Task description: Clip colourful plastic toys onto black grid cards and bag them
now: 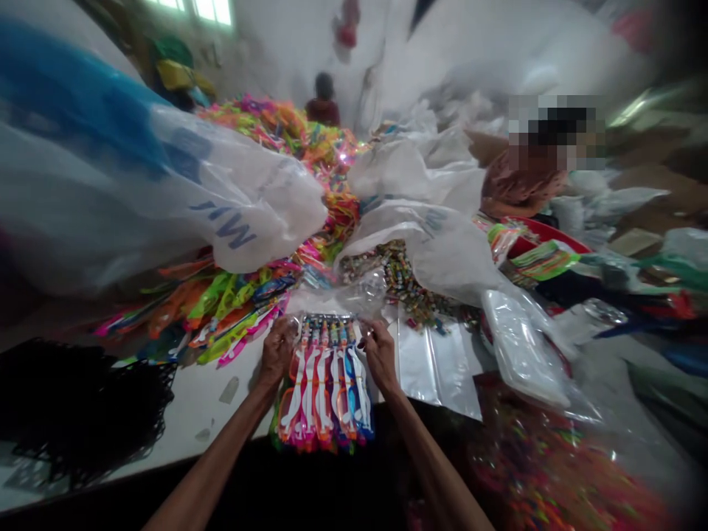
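A large white-and-blue sack (265,188) fills the upper left of the frame. Below it, a pale table (185,446) bears, at lower centre, a row of bright glasses-like pieces (315,391). The left hand (276,348) and right hand (380,350), fingers curled nearly closed, appear to pinch its upper corners. The step in hand seems to be steadying the row; moving it would call for an even grip. Tilted blue lettering (224,223) on the sack shows an "I" beside a "W" or inverted "M".
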Action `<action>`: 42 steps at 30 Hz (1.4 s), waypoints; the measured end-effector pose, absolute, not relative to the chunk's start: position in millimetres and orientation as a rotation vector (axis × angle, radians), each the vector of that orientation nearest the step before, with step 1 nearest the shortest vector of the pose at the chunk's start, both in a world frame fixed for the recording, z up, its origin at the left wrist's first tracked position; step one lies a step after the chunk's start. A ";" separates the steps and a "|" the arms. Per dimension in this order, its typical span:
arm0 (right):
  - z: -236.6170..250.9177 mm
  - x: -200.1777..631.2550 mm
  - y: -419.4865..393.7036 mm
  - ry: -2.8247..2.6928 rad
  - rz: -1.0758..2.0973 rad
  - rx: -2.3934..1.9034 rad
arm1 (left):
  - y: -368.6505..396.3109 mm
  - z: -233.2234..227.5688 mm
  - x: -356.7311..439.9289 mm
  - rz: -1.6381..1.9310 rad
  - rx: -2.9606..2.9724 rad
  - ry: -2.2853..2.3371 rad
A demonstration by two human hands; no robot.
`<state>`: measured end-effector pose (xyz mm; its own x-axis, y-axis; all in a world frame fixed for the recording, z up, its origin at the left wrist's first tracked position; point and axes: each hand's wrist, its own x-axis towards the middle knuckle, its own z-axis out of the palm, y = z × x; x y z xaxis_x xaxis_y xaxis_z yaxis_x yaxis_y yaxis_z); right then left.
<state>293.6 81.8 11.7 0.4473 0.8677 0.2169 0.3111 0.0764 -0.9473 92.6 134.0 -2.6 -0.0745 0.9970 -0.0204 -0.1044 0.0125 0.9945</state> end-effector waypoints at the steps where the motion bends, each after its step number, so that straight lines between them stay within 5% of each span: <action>1: 15.5 296.9 89.3 -0.994 0.672 -1.443 | 139.4 0.3 92.4 1.294 1.073 1.189; 5: 25.3 305.3 114.8 -0.547 0.989 -1.200 | 162.6 10.6 90.4 1.245 1.021 1.135; 12: 21.4 297.8 113.3 -0.519 1.081 -1.131 | 165.4 1.1 82.8 1.166 1.130 1.156; 19: 4.0 288.9 81.1 -1.258 0.548 -1.571 | 131.8 -7.8 71.6 0.997 1.486 1.260; 24: 2.1 290.2 66.6 -1.576 0.493 -1.840 | 106.8 3.7 65.3 0.857 1.590 1.294; 42: 13.0 243.7 -105.2 -0.984 1.115 -1.614 | -58.9 9.6 38.5 0.708 1.283 1.193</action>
